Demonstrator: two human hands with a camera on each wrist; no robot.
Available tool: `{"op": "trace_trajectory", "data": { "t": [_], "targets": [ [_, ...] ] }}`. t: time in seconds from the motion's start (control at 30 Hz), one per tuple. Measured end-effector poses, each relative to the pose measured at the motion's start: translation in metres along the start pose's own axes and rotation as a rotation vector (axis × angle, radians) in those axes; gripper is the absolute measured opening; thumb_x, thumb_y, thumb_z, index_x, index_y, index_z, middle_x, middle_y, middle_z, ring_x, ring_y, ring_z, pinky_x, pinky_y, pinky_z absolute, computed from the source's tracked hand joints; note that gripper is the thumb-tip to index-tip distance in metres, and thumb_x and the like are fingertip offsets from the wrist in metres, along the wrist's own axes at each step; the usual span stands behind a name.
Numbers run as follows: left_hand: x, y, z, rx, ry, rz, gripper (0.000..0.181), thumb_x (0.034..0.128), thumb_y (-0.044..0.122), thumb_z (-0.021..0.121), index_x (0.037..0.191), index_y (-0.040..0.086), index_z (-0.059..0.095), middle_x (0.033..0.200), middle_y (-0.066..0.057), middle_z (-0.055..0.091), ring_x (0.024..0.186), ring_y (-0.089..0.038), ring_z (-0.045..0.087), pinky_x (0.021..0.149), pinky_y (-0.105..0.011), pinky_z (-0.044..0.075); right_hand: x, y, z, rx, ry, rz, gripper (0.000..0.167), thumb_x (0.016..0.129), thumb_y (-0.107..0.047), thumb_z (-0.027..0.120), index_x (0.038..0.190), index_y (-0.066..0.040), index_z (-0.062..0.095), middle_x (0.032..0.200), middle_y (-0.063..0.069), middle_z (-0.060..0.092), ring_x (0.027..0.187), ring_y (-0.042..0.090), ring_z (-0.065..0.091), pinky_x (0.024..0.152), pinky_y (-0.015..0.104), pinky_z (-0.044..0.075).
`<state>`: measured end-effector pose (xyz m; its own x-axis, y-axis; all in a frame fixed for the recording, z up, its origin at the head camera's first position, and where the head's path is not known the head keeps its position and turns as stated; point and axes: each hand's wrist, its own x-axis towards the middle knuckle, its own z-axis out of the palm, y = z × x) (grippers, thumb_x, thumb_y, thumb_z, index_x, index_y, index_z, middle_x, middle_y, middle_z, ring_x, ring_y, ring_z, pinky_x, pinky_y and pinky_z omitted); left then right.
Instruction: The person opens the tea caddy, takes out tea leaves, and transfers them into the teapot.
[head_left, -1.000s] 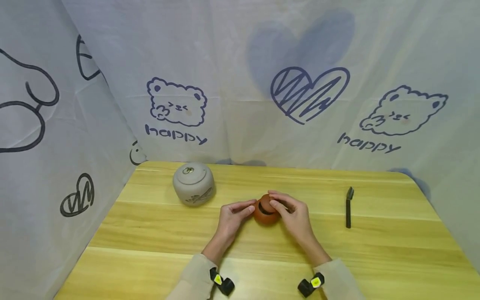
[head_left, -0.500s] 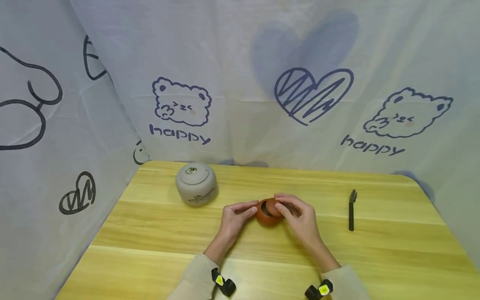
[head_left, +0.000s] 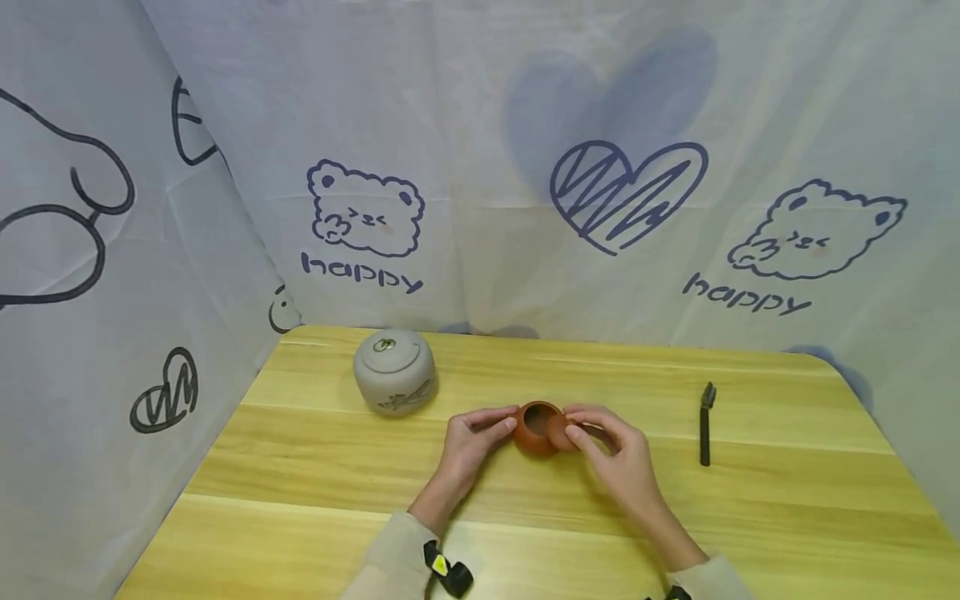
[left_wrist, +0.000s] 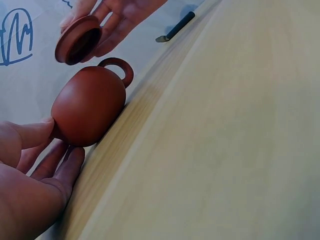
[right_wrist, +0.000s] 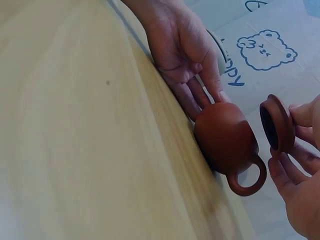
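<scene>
A small reddish-brown clay teapot (head_left: pixel 529 442) stands on the table, its round mouth uncovered and dark inside. My left hand (head_left: pixel 467 446) pinches its left side between thumb and fingers, opposite the loop handle seen in both wrist views. The matching teapot lid (head_left: pixel 559 433) is in my right hand (head_left: pixel 621 458), pinched by its edge between thumb and fingers. In the right wrist view the lid (right_wrist: pixel 284 124) hangs tilted, apart from the teapot (right_wrist: pixel 225 134), its hollow underside facing the pot. The left wrist view shows that hollow side of the lid (left_wrist: pixel 75 42) too.
On the back left of the wooden table (head_left: pixel 300 467) stands a grey lidded jar (head_left: pixel 393 385) with a small ring on top. A slim black-handled tool (head_left: pixel 705 433) with a metal-looking head lies at the right. Printed white cloth (head_left: pixel 495 283) hangs behind and at the left.
My right hand has drawn the lid off to the right and toward me, uncovering more of the teapot's mouth. The left hand keeps its grip on the pot.
</scene>
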<state>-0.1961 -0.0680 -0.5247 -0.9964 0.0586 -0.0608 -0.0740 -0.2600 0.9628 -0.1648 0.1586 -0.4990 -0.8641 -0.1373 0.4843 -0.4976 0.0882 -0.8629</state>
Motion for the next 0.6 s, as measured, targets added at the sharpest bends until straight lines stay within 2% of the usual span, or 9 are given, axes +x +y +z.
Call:
{"op": "trace_trajectory", "data": {
  "t": [0.17, 0.37, 0.6],
  "targets": [
    [0.0, 0.0, 0.0, -0.001, -0.003, 0.0, 0.029, 0.0919, 0.001, 0.076, 0.118, -0.011, 0.071, 0.117, -0.021, 0.073, 0.105, -0.016, 0.071, 0.089, -0.024, 0.058, -0.008, -0.001, -0.007, -0.015, 0.0, 0.007, 0.015, 0.095, 0.007, 0.067, 0.108, 0.002, 0.073, 0.119, 0.026, 0.067, 0.115, 0.021, 0.065, 0.098, 0.032, 0.055],
    [-0.001, 0.001, 0.0, 0.004, -0.007, -0.003, 0.029, 0.0922, 0.001, 0.076, 0.118, -0.011, 0.071, 0.117, -0.02, 0.073, 0.106, -0.017, 0.071, 0.09, -0.024, 0.057, -0.019, 0.001, -0.013, -0.063, 0.004, 0.034, 0.014, 0.094, 0.004, 0.07, 0.107, -0.002, 0.074, 0.119, 0.018, 0.07, 0.114, 0.018, 0.065, 0.094, 0.027, 0.056],
    [-0.001, 0.001, -0.001, 0.017, -0.006, -0.005, 0.028, 0.0911, 0.002, 0.077, 0.116, -0.009, 0.073, 0.115, -0.018, 0.074, 0.105, -0.016, 0.071, 0.088, -0.024, 0.058, -0.029, 0.005, -0.018, -0.105, -0.009, 0.05, 0.014, 0.094, 0.003, 0.072, 0.106, -0.002, 0.075, 0.117, 0.015, 0.072, 0.113, 0.015, 0.065, 0.089, 0.023, 0.056]
  ]
}}
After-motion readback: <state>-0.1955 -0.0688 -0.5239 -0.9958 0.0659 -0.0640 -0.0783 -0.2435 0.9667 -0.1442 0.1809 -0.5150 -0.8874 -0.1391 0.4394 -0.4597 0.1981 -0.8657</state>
